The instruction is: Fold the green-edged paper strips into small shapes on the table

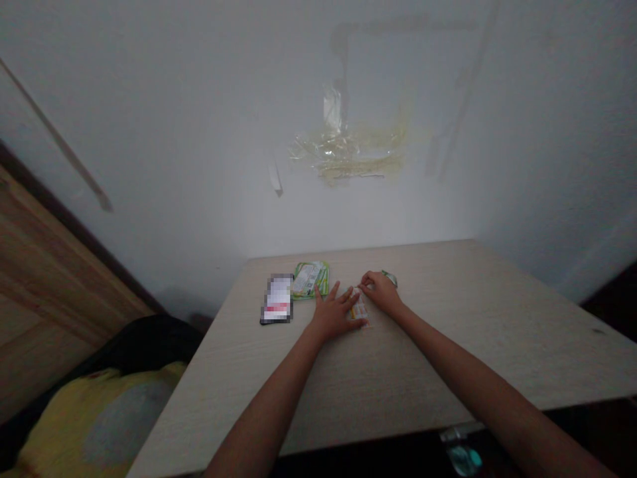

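Observation:
A small printed card or sheet [359,311], white with orange and red marks, lies on the wooden table [423,372]. My left hand [334,316] rests flat with fingers spread, its edge over the left part of the sheet. At the sheet's far end my right hand [379,291] is closed in a pinch; what is between its fingertips is too small to make out. Just behind the right hand, a small green and white item [391,277] shows in part. Green and white packets [311,279] lie beyond the left fingertips.
A phone with a blurred screen [277,300] lies left of the packets. The table meets a wall [209,166] with peeling tape [343,146]. At lower left is a yellow and grey plush-looking thing [109,411]. A clear bottle [465,458] is below the table's front edge.

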